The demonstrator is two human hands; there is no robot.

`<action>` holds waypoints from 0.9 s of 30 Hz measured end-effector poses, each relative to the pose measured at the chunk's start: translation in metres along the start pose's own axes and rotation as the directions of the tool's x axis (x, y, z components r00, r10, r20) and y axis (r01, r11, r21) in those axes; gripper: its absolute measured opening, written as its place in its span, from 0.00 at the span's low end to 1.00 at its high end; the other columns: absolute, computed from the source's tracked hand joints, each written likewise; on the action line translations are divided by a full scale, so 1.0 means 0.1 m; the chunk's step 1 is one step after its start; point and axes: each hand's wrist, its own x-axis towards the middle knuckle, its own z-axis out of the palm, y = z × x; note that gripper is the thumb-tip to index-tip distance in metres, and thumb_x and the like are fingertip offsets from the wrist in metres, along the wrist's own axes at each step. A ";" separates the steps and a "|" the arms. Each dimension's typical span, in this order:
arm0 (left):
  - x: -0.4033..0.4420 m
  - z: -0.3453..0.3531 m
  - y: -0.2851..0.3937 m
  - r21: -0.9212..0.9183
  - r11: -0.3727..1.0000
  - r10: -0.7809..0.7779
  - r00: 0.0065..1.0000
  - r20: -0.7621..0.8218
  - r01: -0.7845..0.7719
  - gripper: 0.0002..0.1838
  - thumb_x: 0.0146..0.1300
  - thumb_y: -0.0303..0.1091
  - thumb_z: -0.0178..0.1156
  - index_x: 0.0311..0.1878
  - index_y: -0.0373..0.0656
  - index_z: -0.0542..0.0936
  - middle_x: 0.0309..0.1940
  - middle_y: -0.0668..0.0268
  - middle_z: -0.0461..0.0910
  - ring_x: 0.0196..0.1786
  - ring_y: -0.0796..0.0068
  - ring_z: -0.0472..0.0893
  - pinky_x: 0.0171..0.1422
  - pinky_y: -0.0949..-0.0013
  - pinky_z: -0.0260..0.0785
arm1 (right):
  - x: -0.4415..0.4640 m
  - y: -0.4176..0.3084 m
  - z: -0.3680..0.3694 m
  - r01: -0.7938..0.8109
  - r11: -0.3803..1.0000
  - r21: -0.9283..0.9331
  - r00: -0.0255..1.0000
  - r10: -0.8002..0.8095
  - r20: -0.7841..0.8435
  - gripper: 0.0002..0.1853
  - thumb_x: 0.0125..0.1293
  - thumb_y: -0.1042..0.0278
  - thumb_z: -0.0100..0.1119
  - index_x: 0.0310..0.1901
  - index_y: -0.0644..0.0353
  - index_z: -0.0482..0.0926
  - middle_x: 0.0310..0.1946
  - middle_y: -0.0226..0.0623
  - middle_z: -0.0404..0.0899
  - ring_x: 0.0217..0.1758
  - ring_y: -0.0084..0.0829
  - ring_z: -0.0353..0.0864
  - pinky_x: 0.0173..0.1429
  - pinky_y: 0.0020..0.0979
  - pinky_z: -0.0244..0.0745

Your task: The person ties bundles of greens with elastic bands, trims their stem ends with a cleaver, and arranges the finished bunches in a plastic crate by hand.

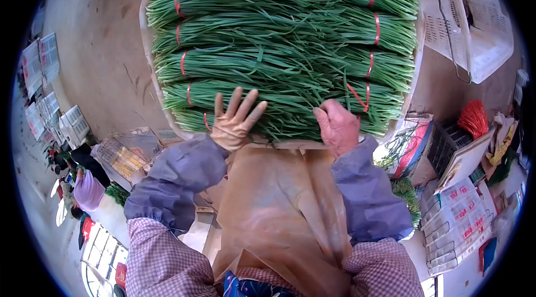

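Note:
Bundles of green garlic chives (279,29), tied with red bands, lie in rows in a large white plastic crate (146,46). My left hand (235,123) wears a thin tan glove and rests with fingers spread on the nearest chives. Bare and curled, my right hand (338,127) pinches chive leaves between thumb and fingers near the crate's front edge. Just beyond it, a loose-looking red band (355,96) slants across the bundle at right. The exact leaves in the pinch are partly hidden by my fingers.
Empty white crates (474,23) stand at upper right. A bunch of red ties (473,120) lies by a dark crate (446,149) on the right. Stacked white crates (455,221) sit lower right. A person in a pink top (88,190) is at far left.

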 end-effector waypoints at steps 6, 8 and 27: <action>0.52 -0.02 0.32 -0.137 0.985 -0.090 0.987 0.131 0.108 0.64 0.28 0.54 0.80 0.77 0.62 0.62 0.78 0.62 0.57 0.81 0.44 0.50 0.79 0.31 0.26 | -0.07 0.34 -0.07 -0.170 0.862 0.477 0.918 0.314 -0.241 0.17 0.78 0.62 0.47 0.28 0.57 0.69 0.20 0.28 0.68 0.23 0.20 0.65 0.26 0.28 0.60; 0.61 0.09 0.38 -0.128 0.988 -0.076 0.991 0.114 0.090 0.63 0.28 0.59 0.79 0.75 0.58 0.64 0.73 0.53 0.61 0.78 0.33 0.50 0.76 0.26 0.28 | -0.18 0.65 -0.47 -0.281 0.825 0.491 0.832 0.464 -0.303 0.16 0.78 0.66 0.44 0.28 0.57 0.69 0.23 0.29 0.70 0.23 0.20 0.66 0.27 0.25 0.62; 0.95 0.29 0.62 -0.189 0.972 -0.107 0.979 0.171 0.139 0.59 0.36 0.62 0.76 0.76 0.59 0.63 0.74 0.56 0.59 0.74 0.31 0.53 0.66 0.18 0.46 | 0.14 1.38 -0.23 0.115 0.738 -0.665 0.958 -0.260 -0.123 0.35 0.67 0.51 0.56 0.75 0.50 0.62 0.78 0.47 0.49 0.81 0.56 0.45 0.77 0.66 0.40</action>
